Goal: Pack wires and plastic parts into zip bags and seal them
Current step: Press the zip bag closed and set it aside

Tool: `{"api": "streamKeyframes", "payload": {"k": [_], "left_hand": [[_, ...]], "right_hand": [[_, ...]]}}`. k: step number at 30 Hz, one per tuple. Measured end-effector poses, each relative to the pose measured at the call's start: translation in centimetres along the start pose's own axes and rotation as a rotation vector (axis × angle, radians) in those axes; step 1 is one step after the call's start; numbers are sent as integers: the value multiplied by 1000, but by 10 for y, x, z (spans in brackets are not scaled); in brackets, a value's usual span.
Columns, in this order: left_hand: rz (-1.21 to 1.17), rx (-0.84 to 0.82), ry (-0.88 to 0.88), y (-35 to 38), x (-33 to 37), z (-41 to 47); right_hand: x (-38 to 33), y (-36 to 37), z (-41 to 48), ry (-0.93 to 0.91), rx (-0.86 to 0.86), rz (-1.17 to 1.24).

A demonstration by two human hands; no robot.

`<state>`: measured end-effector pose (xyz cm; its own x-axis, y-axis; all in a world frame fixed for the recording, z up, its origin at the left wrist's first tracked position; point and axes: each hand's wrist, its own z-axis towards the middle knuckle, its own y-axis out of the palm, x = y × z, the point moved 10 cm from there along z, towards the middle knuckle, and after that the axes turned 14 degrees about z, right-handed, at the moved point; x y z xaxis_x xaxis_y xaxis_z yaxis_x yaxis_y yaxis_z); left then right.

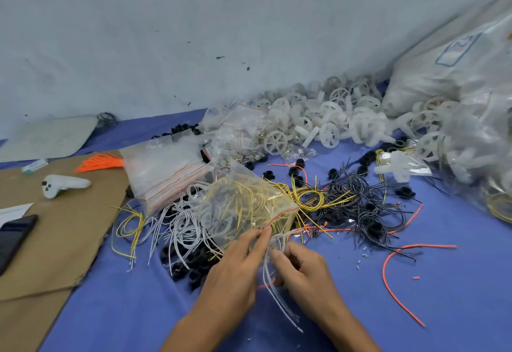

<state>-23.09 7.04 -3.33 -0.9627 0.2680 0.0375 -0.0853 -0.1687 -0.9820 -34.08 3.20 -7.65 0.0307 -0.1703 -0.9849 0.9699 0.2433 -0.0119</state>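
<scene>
Wheels (318,119) upper right and loose wires (360,207) centre right lie unpacked, so most of the work is left. At centre, the bag (243,205) is part-filled with yellow wire, mouth unsealed. Left hand (235,271) pinches its mouth; right hand (302,271) grips white wires (285,310), likely going in next.

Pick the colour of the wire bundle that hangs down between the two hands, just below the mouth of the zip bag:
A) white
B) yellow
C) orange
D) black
A: the white wires trail down between the left hand, which pinches the mouth of the zip bag, and the right hand, whose fingers curl round the bundle.
</scene>
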Motion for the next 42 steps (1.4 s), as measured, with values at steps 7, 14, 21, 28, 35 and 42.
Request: {"api": "streamKeyframes", "payload": {"k": [7,14,21,28,35,42], "left_hand": [[-8,56,19,2,-2,-3],[-79,133,-18,-7,-14,-10],[-74,141,-7,-11,-12,-11],[-102,234,-74,-7,-18,-16],[-95,345,-146,-3,-24,-22],[-116,445,-162,-8,-26,-29]], "right_hand": [[-12,16,20,88,-22,-138],[-11,42,47,235,-58,-65],[11,60,45,362,17,265],[23,97,53,652,66,1043],[16,119,80,715,58,1186],[18,119,79,726,6,1070]]}}
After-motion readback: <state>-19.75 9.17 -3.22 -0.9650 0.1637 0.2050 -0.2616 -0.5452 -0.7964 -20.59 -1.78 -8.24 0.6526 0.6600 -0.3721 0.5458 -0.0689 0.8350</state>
